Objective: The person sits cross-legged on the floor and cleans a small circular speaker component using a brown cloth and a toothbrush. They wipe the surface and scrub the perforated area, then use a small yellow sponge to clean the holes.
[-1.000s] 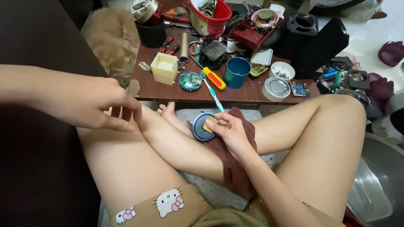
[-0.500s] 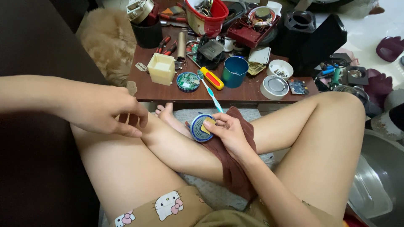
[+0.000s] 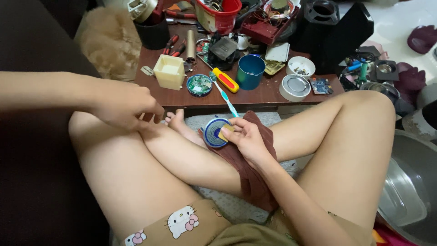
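- right hand point(image 3: 248, 136) grips one blue disc point(image 3: 215, 132) plus one tan pad point(image 3: 226, 133), over a maroon cloth point(image 3: 248, 177)
- left hand point(image 3: 125, 105) curled on the knee, holding nothing
- one toothbrush point(image 3: 223, 94), one blue cup point(image 3: 251, 71) on the table point(image 3: 264, 94)

Single head view, looking steeply down, close over lap, low table point(image 3: 255, 98) ahead
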